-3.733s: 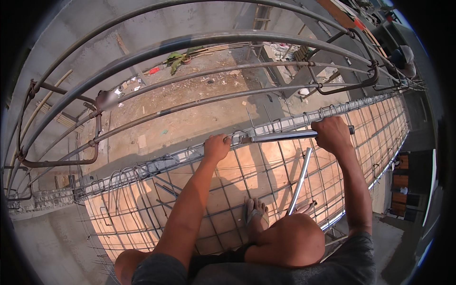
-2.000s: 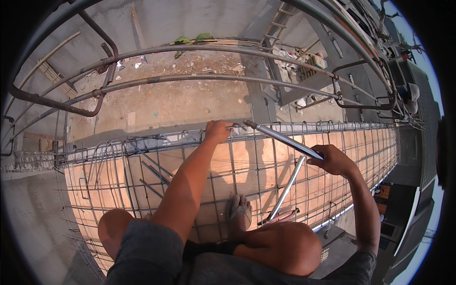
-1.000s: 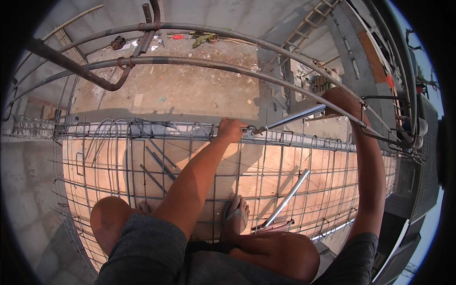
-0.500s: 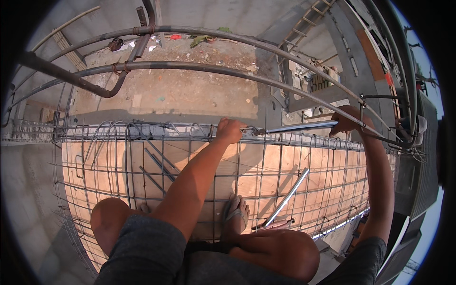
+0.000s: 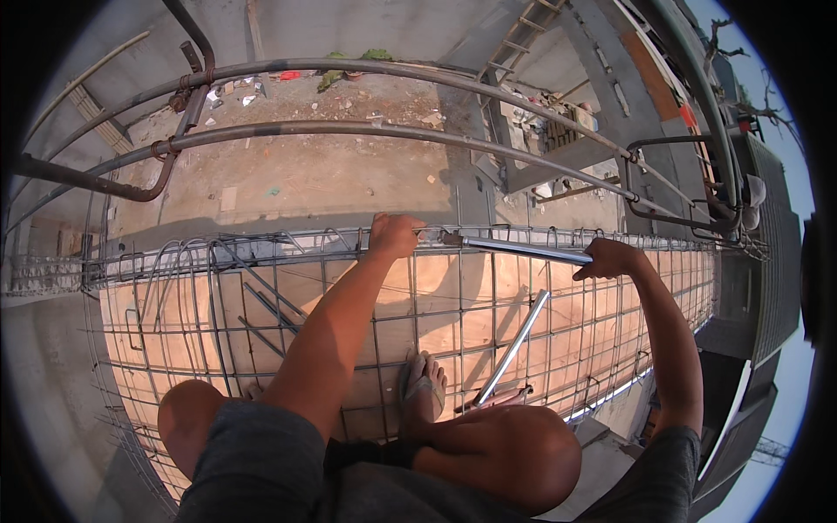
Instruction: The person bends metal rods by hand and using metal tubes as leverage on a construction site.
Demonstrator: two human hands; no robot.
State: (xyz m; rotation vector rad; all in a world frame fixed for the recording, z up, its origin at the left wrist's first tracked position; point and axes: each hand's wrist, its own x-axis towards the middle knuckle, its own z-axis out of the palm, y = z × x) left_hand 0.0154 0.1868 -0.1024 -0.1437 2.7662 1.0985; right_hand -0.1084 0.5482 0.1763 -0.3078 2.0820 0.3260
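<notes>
At the far edge of a rebar mesh (image 5: 414, 288), my left hand (image 5: 395, 235) is closed around a steel bar. Just to its right is the dark head of a long bar-bending wrench (image 5: 523, 250) with a shiny metal tube handle. My right hand (image 5: 610, 259) grips the tube's right end, so the wrench lies across the mesh's far side, tilting slightly toward me at the right. Exactly how the wrench head meets the bar is too small to make out. A second shiny metal tube (image 5: 514, 349) rests slantwise near my sandalled foot (image 5: 425, 383).
Plywood sheeting (image 5: 558, 327) lies beneath the mesh. Several loose dark bars (image 5: 272, 307) sit at the left. Beyond the far edge, curved scaffold pipes (image 5: 349, 129) cross above a lower dirt floor (image 5: 323, 179) with debris. A ladder (image 5: 520, 39) leans at the back right.
My right hand has pulled the tube's end toward me, so the wrench has swung from tilting away to tilting nearer at the right. My left hand keeps its grip. The view has shifted slightly.
</notes>
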